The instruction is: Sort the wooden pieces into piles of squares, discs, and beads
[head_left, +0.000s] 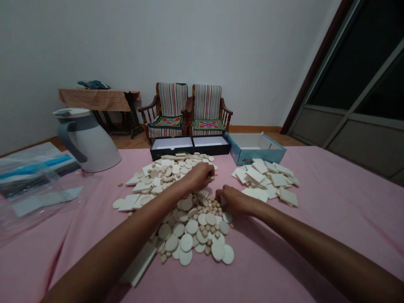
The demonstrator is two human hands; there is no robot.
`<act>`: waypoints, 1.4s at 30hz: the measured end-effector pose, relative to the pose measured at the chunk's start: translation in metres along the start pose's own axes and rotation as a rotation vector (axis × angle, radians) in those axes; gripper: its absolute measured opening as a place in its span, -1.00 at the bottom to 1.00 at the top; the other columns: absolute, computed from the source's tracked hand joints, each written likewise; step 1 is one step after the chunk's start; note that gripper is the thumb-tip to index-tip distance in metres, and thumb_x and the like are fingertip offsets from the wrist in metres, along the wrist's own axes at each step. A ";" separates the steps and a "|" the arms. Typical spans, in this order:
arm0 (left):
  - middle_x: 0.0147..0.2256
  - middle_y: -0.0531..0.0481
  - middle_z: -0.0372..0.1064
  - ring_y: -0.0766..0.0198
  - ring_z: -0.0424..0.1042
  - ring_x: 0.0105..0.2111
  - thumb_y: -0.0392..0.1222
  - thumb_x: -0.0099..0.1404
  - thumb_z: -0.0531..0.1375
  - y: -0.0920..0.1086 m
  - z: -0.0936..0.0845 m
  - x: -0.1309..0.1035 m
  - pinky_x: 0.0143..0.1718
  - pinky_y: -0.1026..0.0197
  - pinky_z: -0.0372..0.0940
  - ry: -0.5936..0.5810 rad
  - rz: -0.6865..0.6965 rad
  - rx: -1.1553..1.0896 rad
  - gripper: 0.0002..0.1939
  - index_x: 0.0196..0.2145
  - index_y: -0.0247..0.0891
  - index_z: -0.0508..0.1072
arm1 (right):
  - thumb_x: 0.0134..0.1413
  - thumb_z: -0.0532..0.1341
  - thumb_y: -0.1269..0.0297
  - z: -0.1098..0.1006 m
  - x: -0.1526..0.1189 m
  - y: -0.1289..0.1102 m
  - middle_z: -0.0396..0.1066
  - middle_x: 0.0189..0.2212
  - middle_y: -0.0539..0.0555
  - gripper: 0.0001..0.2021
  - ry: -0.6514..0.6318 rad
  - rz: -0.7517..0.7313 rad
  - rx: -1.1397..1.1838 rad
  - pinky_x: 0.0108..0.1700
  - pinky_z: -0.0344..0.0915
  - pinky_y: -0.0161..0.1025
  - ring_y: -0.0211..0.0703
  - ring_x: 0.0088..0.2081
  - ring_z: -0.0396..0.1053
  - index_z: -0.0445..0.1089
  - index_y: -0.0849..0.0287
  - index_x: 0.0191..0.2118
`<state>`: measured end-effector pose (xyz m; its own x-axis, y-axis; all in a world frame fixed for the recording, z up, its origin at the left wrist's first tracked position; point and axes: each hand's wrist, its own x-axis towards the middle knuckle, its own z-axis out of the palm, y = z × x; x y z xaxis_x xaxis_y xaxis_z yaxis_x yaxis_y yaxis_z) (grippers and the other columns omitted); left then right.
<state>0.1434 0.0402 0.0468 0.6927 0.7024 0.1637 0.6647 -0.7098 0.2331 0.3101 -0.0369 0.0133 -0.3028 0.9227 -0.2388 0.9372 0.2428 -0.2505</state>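
A heap of pale wooden discs (pixel 186 243), with small wooden cubes (pixel 205 231) among them, lies on the pink cloth in front of me. My left hand (pixel 202 174) reaches over the middle of the heap. Its fingers are curled closed, and a small pale piece shows just under them. At the heap's right edge, my right hand (pixel 232 200) has its fingers bent down beside the cubes. Those fingers look pinched together, and what they hold, if anything, is hidden. A separate pile of square wooden tiles (pixel 279 180) lies beyond my right hand.
Two black open box trays (pixel 212 145) and a light blue open box (pixel 258 155) stand behind the piles. A white and grey jug (pixel 97 147) is at the left, near clear plastic packaging (pixel 47 200). Two wooden armchairs (pixel 173 101) stand against the wall.
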 end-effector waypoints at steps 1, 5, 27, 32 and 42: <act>-0.32 0.00 0.46 0.27 0.41 -0.29 -0.36 0.15 0.18 -0.006 -0.010 -0.007 -0.27 0.31 0.22 0.030 -0.017 -0.001 -0.88 -0.32 -0.26 0.47 | -0.04 0.27 0.39 -0.003 -0.001 -0.001 0.41 -0.14 0.17 -0.72 -0.007 -0.011 0.003 -0.31 0.17 -0.35 -0.11 -0.20 0.40 0.46 0.14 -0.13; -0.35 -0.02 0.43 0.26 0.39 -0.34 -0.32 0.16 0.16 -0.039 -0.042 -0.038 -0.32 0.30 0.21 0.137 -0.121 0.013 -0.92 -0.35 -0.28 0.43 | -0.04 0.30 0.42 -0.029 0.003 -0.010 0.46 -0.22 0.10 -0.78 -0.011 -0.049 0.054 -0.27 0.20 -0.37 -0.14 -0.21 0.41 0.46 0.17 -0.19; -0.22 -0.14 0.49 0.08 0.48 -0.23 0.02 0.22 0.08 -0.097 -0.029 -0.102 -0.21 0.10 0.37 0.390 -0.261 -0.044 -0.66 -0.22 -0.25 0.49 | 0.06 0.15 0.47 -0.022 -0.028 0.020 0.45 -0.21 0.25 -0.85 0.006 -0.204 -0.432 -0.16 0.13 -0.14 0.06 -0.13 0.34 0.46 0.24 -0.29; -0.23 -0.12 0.50 0.11 0.48 -0.25 0.04 0.23 0.09 -0.092 -0.026 -0.109 -0.23 0.11 0.40 0.417 -0.232 -0.111 -0.64 -0.22 -0.26 0.49 | 0.08 0.12 0.50 -0.018 -0.017 0.015 0.46 -0.35 0.16 -0.85 0.103 -0.218 -0.311 -0.19 0.09 -0.18 -0.05 -0.24 0.34 0.42 0.20 -0.33; -0.23 -0.08 0.51 0.16 0.49 -0.27 0.02 0.27 0.11 -0.088 -0.010 -0.125 -0.26 0.14 0.41 0.518 -0.276 -0.167 -0.70 -0.24 -0.22 0.49 | 0.07 0.20 0.41 -0.012 0.054 -0.029 0.49 -0.32 0.06 -0.92 0.356 -0.170 0.271 -0.29 0.15 -0.34 -0.23 -0.30 0.36 0.44 0.23 -0.32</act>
<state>-0.0039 0.0156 0.0152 0.2468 0.8234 0.5109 0.7187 -0.5092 0.4735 0.2690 0.0098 0.0192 -0.3258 0.9333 0.1510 0.7864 0.3562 -0.5047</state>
